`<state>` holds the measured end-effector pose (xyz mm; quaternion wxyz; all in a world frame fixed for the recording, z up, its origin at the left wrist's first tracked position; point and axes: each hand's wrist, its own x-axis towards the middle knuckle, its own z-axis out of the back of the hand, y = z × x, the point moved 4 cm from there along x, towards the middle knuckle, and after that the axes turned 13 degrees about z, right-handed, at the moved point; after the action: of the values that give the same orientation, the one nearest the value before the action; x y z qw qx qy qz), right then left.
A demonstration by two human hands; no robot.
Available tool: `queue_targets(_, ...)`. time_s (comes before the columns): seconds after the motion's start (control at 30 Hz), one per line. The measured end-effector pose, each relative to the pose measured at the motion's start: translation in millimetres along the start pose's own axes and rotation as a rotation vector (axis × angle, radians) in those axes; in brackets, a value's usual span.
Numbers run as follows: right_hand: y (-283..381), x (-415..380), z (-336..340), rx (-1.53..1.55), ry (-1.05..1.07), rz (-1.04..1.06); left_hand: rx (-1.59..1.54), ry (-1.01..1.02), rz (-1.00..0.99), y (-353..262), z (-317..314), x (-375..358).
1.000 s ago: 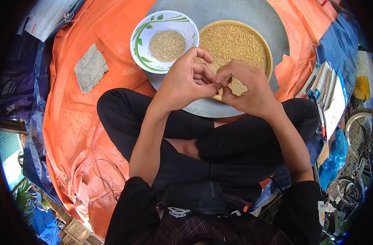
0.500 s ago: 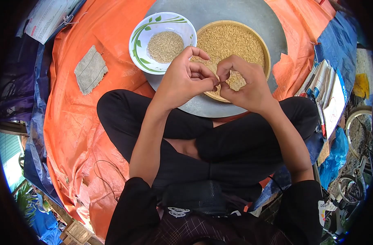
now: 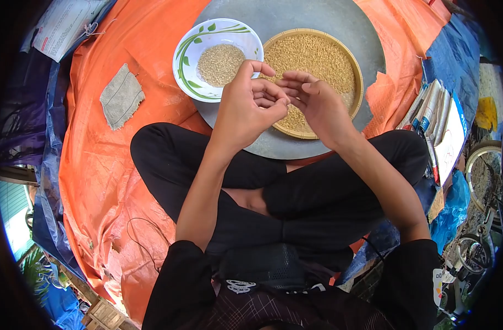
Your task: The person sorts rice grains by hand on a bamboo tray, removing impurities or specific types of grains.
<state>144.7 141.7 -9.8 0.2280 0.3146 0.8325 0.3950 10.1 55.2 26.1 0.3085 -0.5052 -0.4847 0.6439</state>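
Observation:
My left hand (image 3: 254, 102) is raised over the near edge of the round grey board (image 3: 273, 144), thumb and forefinger pinched together; whatever lies between them is too small to make out. Close on its right, my right hand (image 3: 315, 104) has its fingers spread, with nothing visible in it, above a round woven tray (image 3: 357, 60) of golden unhusked grain (image 3: 312, 50). A white bowl with green leaf patterns (image 3: 183, 60) holds paler grain (image 3: 220, 65) at the upper left, just beyond my left hand.
My crossed legs in black trousers (image 3: 339, 192) are below the board. Around it spreads an orange tarp (image 3: 108, 181) with a grey cloth scrap (image 3: 122, 97) on the left. Folded sacks (image 3: 435, 113) lie at the right, and a bicycle wheel (image 3: 474, 253) stands beyond.
My right hand has let its thumb-and-finger pinch go and spread its fingers. My left hand has shifted slightly left and stays pinched.

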Motion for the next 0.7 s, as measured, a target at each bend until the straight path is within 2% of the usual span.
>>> queue_targets(0.17,-26.9,-5.4,3.7,0.392,-0.110,-0.225,0.166,-0.076,-0.077,6.3,-17.5,0.0)
queue_targets(0.37,-29.0,-12.7,-2.1,0.496,-0.147,-0.283,0.439,-0.126,-0.251,15.9,-39.8,3.2)
queue_targets(0.57,-37.1,-7.0,7.0,0.552,0.064,-0.269,0.520,-0.145,-0.318,12.7,-44.2,2.2)
queue_targets(0.7,-36.4,-3.4,7.0,0.634,0.088,-0.269,0.459,-0.151,-0.287,6.0,-38.3,-2.6)
